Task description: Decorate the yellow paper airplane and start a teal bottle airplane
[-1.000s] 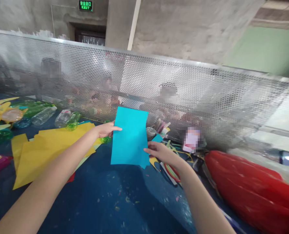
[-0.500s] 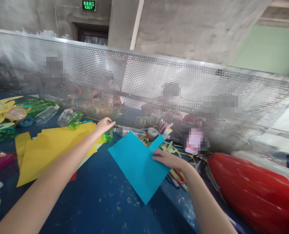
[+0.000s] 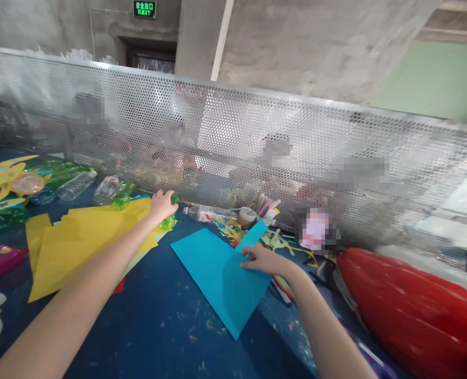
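Observation:
My left hand [image 3: 163, 206] is closed around a green plastic bottle [image 3: 166, 222] at the edge of the yellow sheets [image 3: 95, 237]. Its green plastic shows above and below my fingers. A bright blue sheet [image 3: 217, 279] lies in front of me, one corner pointing towards me, with a narrow blue strip [image 3: 253, 234] at its far side. Over the sheet's right part is my right hand [image 3: 263, 260], fingers slightly curled with a gap between thumb and fingers. A shadow falls on the sheet beneath it; whether the fingertips touch the paper is hard to tell.
A perforated metal screen [image 3: 233, 142] borders the table's far side, with people behind it. Bottles, including a clear one [image 3: 207, 212], and paper scraps [image 3: 233, 231] lie along it. A red plastic bag [image 3: 407, 305] is at right, a magenta device [image 3: 0, 263] at left.
My left hand has shifted slightly left and closed on the green bottle. The blue sheet has moved a little towards me and lies lower, and my right hand's fingers have parted from its edge.

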{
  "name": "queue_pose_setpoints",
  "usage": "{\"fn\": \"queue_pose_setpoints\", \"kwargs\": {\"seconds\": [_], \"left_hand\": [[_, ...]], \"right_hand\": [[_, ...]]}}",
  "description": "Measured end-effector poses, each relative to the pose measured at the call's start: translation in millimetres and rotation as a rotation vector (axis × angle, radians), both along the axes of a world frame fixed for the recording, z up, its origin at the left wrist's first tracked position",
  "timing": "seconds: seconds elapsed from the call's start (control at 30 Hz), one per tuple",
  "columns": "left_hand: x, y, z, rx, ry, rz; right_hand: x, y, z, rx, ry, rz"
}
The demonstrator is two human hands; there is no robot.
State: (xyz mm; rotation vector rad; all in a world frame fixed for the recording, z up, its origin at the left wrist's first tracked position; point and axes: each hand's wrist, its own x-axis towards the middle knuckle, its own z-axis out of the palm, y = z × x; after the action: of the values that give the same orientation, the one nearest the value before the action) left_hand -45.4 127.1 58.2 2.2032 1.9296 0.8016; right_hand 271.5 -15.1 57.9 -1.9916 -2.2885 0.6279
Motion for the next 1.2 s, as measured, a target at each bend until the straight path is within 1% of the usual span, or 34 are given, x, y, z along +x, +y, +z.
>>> {"fn": "queue_pose_setpoints", "kwargs": {"seconds": [0.07, 0.13, 0.2, 0.27, 0.33, 0.43, 0.53, 0.63, 0.8, 1.03, 1.13, 1.2], "left_hand": [[5, -4, 1.2, 0.094, 0.065, -0.076], [13, -9, -0.1, 0.149, 0.134, -0.2], [24, -14, -5.1, 0.176, 0.204, -0.33], [33, -19, -13.4, 0.18, 0.257, -0.399], [39, -23, -22.7, 0.164, 0.291, -0.403], [41, -26, -33.6, 0.147, 0.312, -0.377], [42, -27, -39.2, 0.146, 0.295, -0.337], [45, -28, -43.4, 0.143, 0.243, -0.301], [51, -26, -54.1, 0.163, 0.103, -0.279], [52, -18, -68.5, 0.142, -0.133, -0.333], [47, -15, -70.8, 0.103, -0.245, -0.368], [43, -15, -70.7, 0.081, -0.332, -0.401]], "right_hand": [[0, 0, -0.8, -0.008, 0.005, 0.01], [-2, 0, -1.4, -0.011, 0.024, 0.021], [-7, 1, -2.2, 0.026, 0.044, 0.031], [-12, 2, -3.4, 0.084, 0.05, 0.038], [-16, 4, -4.6, 0.122, 0.041, 0.044], [-19, 4, -4.9, 0.109, 0.041, 0.07], [-18, 2, -3.5, 0.092, 0.06, 0.102], [-16, 0, -2.7, 0.094, 0.081, 0.095], [-16, 2, -6.5, 0.124, 0.102, 0.042], [-14, 12, -13.8, 0.269, 0.205, 0.015], [-11, 17, -17.5, 0.333, 0.281, -0.004], [-11, 21, -19.9, 0.38, 0.328, -0.043]]}}
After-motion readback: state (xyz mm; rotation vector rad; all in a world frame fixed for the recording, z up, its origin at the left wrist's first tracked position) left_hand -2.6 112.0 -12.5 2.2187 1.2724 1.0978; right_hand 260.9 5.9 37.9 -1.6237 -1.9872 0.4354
